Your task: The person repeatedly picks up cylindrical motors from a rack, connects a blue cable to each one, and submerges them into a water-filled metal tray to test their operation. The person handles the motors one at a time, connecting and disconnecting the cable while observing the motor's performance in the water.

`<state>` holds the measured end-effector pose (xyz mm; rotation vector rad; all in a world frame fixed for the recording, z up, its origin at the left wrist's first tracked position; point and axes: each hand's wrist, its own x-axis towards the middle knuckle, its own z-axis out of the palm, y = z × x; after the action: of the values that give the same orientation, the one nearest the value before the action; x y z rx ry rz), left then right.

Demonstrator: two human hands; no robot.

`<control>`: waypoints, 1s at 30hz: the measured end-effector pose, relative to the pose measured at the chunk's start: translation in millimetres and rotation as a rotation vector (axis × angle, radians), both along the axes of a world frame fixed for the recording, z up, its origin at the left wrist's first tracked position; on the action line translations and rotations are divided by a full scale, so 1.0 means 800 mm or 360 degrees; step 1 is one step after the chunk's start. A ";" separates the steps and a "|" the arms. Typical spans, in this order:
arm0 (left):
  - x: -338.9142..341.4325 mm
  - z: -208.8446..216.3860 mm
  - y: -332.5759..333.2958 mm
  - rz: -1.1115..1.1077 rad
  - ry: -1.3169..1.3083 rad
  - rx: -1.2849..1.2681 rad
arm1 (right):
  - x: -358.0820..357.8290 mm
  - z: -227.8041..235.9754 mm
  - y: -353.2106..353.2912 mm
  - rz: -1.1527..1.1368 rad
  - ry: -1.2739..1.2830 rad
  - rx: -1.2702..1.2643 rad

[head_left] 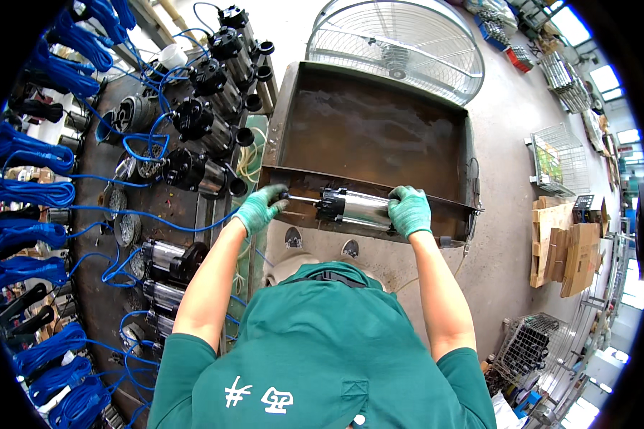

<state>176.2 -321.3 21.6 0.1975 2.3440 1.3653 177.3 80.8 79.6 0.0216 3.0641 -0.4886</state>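
both hands wear green gloves and are apart, one at each end of the same piece of work. the left hand (261, 209) has its thumb and fingers closed about the dark end of a thin metal rod (304, 199), which points at the black, ribbed end of a shiny steel cylinder (358, 209). the right hand (409, 211) is clamped over the cylinder's other end, fingers across its top. the cylinder lies on its side along the near edge of a dark metal tank (285, 114), in front of the brown liquid (376, 129) that the tank holds. a blue cable (193, 229) runs from the left toward the left wrist; whether that hand holds it too, one cannot tell. on the person's left, a dark bench (89, 286) bears more steel cylinders with black heads (192, 118), and coils of blue cable (32, 193) hang or lie beyond them. a large round fan (397, 71) is past the tank's far edge, while cardboard (579, 261) and a wire basket (526, 350) stand on the right
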 end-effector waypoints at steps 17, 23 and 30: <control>-0.049 -0.065 0.026 0.0476 -0.0987 0.0264 | -0.003 -0.003 0.001 -0.0067 -0.0127 0.0041; -0.019 -0.010 0.027 -0.0057 0.0379 -0.0383 | 0.001 -0.002 0.003 -0.0086 -0.0157 0.0032; -0.032 -0.016 -0.008 -0.0753 0.0852 -0.0482 | 0.002 0.003 -0.001 -0.0094 -0.0171 -0.0001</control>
<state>150.9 -327.5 8.7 1.0575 2.6369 0.7794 178.9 80.1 82.3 0.1345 2.9656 -0.4752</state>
